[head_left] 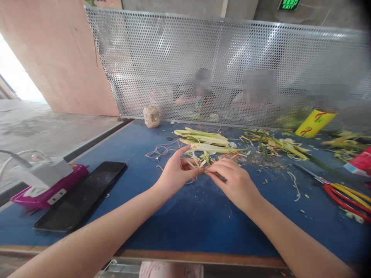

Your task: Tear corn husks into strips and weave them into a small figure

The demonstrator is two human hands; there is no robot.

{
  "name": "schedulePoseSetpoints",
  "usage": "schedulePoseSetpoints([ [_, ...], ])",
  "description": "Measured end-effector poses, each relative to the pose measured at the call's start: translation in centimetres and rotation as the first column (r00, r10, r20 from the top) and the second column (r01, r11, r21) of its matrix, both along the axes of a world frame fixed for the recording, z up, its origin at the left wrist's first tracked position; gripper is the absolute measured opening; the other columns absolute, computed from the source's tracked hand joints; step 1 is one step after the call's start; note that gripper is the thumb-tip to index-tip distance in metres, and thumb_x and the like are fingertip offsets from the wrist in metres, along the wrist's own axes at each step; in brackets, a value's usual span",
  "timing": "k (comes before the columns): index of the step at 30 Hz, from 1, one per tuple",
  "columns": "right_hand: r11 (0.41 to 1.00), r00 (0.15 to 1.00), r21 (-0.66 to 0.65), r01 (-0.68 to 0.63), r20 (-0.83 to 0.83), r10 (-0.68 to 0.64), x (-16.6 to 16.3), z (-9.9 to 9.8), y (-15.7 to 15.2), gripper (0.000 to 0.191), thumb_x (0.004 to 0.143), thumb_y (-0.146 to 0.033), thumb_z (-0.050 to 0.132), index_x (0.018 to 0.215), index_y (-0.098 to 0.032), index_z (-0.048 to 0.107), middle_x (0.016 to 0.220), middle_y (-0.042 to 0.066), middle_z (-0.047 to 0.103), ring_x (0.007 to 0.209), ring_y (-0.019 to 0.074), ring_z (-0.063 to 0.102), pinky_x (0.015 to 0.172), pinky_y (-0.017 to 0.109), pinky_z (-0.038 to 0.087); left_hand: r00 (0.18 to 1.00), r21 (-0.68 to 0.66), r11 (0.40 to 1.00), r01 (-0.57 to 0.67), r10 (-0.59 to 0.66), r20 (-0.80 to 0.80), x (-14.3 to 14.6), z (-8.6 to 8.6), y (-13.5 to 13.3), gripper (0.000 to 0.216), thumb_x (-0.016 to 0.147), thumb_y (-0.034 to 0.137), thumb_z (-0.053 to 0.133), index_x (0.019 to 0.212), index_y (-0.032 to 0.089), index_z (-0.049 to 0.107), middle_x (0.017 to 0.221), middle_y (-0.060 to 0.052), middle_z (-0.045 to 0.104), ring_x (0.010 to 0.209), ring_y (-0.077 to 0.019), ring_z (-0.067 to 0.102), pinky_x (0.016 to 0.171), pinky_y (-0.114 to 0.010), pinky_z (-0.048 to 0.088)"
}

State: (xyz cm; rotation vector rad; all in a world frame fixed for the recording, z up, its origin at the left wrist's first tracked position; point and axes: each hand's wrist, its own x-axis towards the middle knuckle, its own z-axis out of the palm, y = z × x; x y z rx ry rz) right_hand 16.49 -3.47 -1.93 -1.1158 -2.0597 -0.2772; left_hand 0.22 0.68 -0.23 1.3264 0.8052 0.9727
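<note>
Between my two hands, over the middle of the blue table, is a small flower-like bunch of pale husk strips (205,157). My left hand (175,170) pinches it between thumb and fingers, with the index finger stretched out above. From the other side my right hand (233,178) is closed on the lower end of the bunch, fingertips meeting those of the left. Just behind my hands lie several long pale-green husks (203,137), side by side. A loose tangle of thin string (164,150) rests left of them. My fingers partly hide the bunch's stem.
Red-handled scissors (344,195) lie at right, near a red packet (359,162). Leaf scraps (278,144) and a yellow wrapped roll (314,122) are farther back. A string ball (151,116) stands before a perforated metal panel (174,46); people sit behind it. A phone (84,195) and purple power strip (55,191) occupy the left.
</note>
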Motion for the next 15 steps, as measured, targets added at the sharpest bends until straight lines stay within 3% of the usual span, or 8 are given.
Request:
schedulePoseSetpoints([
  [11, 0.998, 0.998, -0.055, -0.034, -0.053, 0.031, 0.01, 0.16, 0.07, 0.012, 0.081, -0.015, 0.053, 0.075, -0.019, 0.062, 0.074, 0.004, 0.066, 0.07, 0.0165, 0.06, 0.068, 0.03, 0.047, 1.0, -0.022, 1.0, -0.002, 0.002, -0.002, -0.06, -0.05, 0.09, 0.079, 0.06, 0.018, 0.072, 0.126, 0.012, 0.029, 0.07, 0.001, 0.062, 0.049, -0.0081, 0.054, 0.056, -0.026, 0.044],
  [15, 0.995, 0.996, -0.073, -0.061, -0.063, 0.057, 0.05, 0.19, 0.07, 0.012, 0.08, -0.014, 0.054, 0.074, -0.019, 0.063, 0.073, 0.004, 0.066, 0.07, 0.0158, 0.06, 0.069, 0.03, 0.047, 1.0, 0.0, 1.0, 0.008, -0.008, -0.009, -0.12, -0.16, 0.27, 0.081, 0.058, 0.018, 0.073, 0.126, 0.014, 0.029, 0.072, 0.0, 0.062, 0.045, -0.0072, 0.051, 0.05, -0.025, 0.042],
])
